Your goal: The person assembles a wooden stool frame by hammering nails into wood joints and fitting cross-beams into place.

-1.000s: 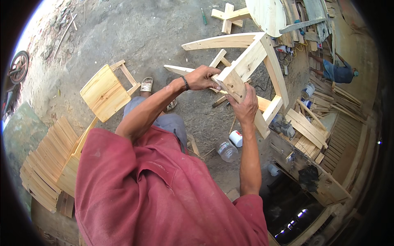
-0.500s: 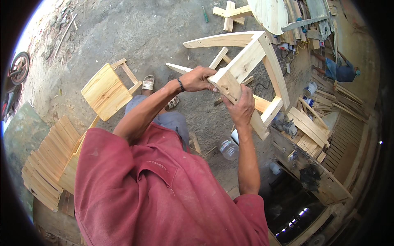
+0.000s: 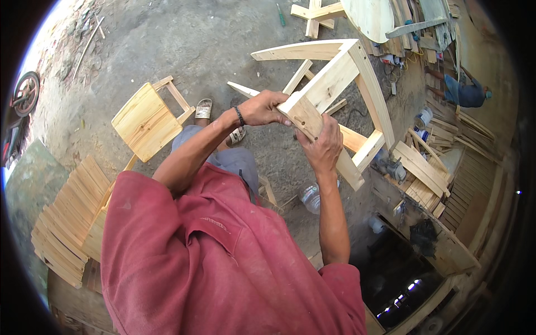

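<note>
Both of my hands hold a pale wooden furniture frame (image 3: 335,84) with curved, splayed legs, tilted up before me. My left hand (image 3: 264,108) is closed on the frame's near left corner, with the thumb by the end block. My right hand (image 3: 324,146) grips the lower right side of that same block, its fingers bent round the edge. Dark round holes show in the block's near face. Part of the frame behind my hands is hidden.
Left of my feet stands a wooden stool (image 3: 148,123), beside a slatted wooden piece (image 3: 70,218). A cross-shaped wooden base (image 3: 314,18) and green screwdriver (image 3: 280,15) lie ahead. Rightward are a plastic bottle (image 3: 311,196), stacked boards (image 3: 421,170) and another person (image 3: 463,92) bending.
The frame has turned slightly in my hands, its near end shifting a little left. My right hand and forearm have moved slightly with it. Both hands keep their hold.
</note>
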{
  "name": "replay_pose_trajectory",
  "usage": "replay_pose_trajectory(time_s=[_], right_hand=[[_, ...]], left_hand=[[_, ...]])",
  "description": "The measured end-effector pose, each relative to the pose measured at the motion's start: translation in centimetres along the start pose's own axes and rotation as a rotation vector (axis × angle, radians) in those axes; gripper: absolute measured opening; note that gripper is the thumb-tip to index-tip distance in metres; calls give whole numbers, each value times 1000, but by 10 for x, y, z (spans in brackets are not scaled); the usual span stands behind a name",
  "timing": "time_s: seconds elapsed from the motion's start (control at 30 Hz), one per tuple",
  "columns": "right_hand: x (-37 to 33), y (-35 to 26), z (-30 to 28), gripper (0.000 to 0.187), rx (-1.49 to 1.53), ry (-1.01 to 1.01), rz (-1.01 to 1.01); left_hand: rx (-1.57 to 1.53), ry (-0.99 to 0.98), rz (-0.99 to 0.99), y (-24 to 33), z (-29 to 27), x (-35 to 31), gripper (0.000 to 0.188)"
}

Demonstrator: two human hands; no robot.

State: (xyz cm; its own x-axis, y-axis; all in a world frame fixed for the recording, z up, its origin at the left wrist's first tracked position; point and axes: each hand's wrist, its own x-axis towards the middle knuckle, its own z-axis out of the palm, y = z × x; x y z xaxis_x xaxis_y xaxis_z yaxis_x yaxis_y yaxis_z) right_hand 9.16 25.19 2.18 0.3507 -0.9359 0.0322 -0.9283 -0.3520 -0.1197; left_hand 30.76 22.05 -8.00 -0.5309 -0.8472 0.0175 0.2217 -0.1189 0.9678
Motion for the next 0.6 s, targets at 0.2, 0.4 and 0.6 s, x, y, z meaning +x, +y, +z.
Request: replay_pose_trajectory(time_s=[0.2,0.4,0.6], right_hand=[[3,1,0,69,3,-9,8],[3,3,1,70,13,-2,-5],[4,3,1,70,12,-3,-10]], left_hand=[[34,-7,-10,4,-2,1,45],[55,13,65,1,-1,3,45],[79,32,107,1,0,3,44]])
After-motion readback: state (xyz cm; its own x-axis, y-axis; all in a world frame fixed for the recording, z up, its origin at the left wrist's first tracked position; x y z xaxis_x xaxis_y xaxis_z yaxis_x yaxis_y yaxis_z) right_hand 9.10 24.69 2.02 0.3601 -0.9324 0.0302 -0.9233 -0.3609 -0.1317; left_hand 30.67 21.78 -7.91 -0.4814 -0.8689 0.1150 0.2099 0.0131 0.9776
